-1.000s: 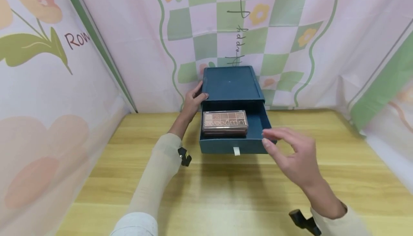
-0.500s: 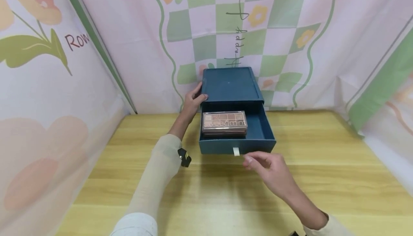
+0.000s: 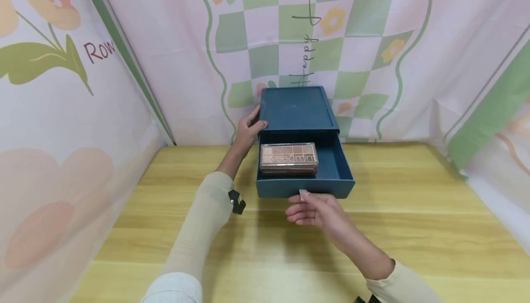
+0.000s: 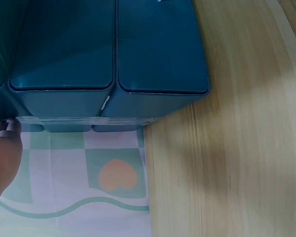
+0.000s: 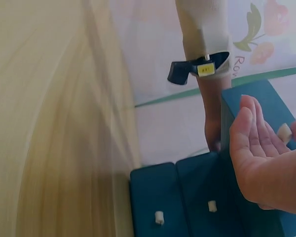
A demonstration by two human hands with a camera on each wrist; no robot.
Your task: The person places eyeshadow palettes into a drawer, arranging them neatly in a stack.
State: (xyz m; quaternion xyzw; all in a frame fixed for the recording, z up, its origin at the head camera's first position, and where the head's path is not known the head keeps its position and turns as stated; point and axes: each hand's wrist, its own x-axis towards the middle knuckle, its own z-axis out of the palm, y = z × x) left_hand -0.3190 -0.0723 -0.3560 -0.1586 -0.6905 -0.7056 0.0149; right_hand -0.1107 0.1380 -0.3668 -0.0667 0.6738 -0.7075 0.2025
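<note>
A dark blue drawer unit (image 3: 295,107) stands at the back of the table, its top drawer (image 3: 273,188) pulled out. In that drawer's left part lies a clear-lidded makeup palette (image 3: 288,153), marked "sweet mint", with more layers under it. My left hand (image 3: 247,132) rests against the unit's upper left side, thumb at the front corner; the left wrist view shows only part of the hand (image 4: 4,153). My right hand (image 3: 320,213) pinches the drawer's pale pull tab (image 3: 302,193) under the front, thumb on top. The right wrist view shows its other fingers (image 5: 259,131) extended below the tab.
Below the pulled-out drawer, the unit has two shut drawers (image 5: 182,187), each with a pale tab. Wooden table (image 3: 265,257) spreads in front. A checkered curtain (image 3: 290,26) hangs right behind the unit, and a flowered one (image 3: 62,132) on the left.
My right hand has moved left and down from the drawer's right front corner to its middle and taken hold of the pull tab. The left hand, drawer and palette have stayed put.
</note>
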